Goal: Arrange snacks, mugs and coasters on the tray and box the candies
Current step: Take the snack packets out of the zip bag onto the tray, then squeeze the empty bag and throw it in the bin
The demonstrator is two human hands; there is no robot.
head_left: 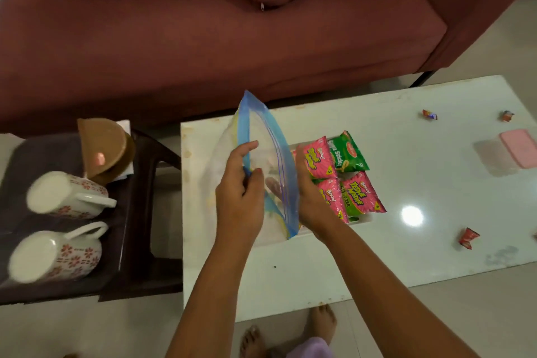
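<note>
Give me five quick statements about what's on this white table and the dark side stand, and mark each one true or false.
1. Both hands hold the clear zip bag above the table. True: the left hand pinches its blue edge and the right hand is at its other side.
2. The two floral mugs stand upright on the white table. False: they lie on their sides on the dark side stand.
3. Pink and green snack packets sit on the white table beside the right hand. True.
4. All the wrapped candies are already in the box. False: several lie loose on the table.
5. The pink lid is on the dark side stand. False: it is on the white table.
</note>
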